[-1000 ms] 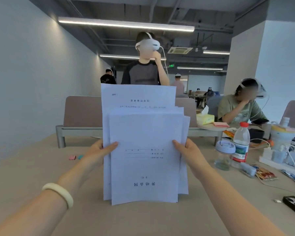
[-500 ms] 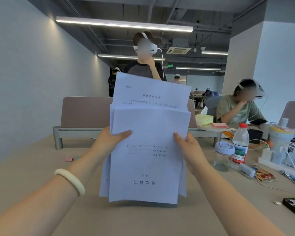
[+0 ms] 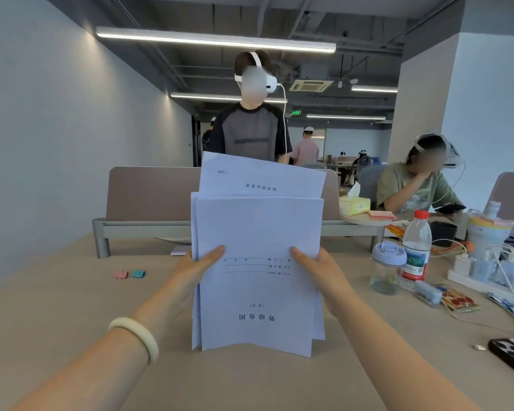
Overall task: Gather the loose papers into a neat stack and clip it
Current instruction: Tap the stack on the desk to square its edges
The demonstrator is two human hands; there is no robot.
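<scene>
Papers (image 3: 258, 262) gathered in hand, not yet squared or clipped

The sheets are off the desk (image 3: 72, 307) surface and held together as one upright bundle in the middle of the scene. Their lower edge is at or just above the desktop; which of the two cannot be told. Gathering looks done, but neatening does not: one sheet at the back rises above the others and sits tilted, and the bottom edges are stepped. Squaring the edges is what remains, and then the clipping. What appear to be a pink clip (image 3: 121, 274) and a teal clip (image 3: 138, 273) lie untouched on the desk, well off to the left.

Both forearms reach forward from the near edge. The left hand (image 3: 196, 268) grips the bundle's left side and the right hand (image 3: 318, 271) its right side, at about the same height. Each thumb lies across the front sheet, and the other fingers are hidden behind the bundle.
</scene>
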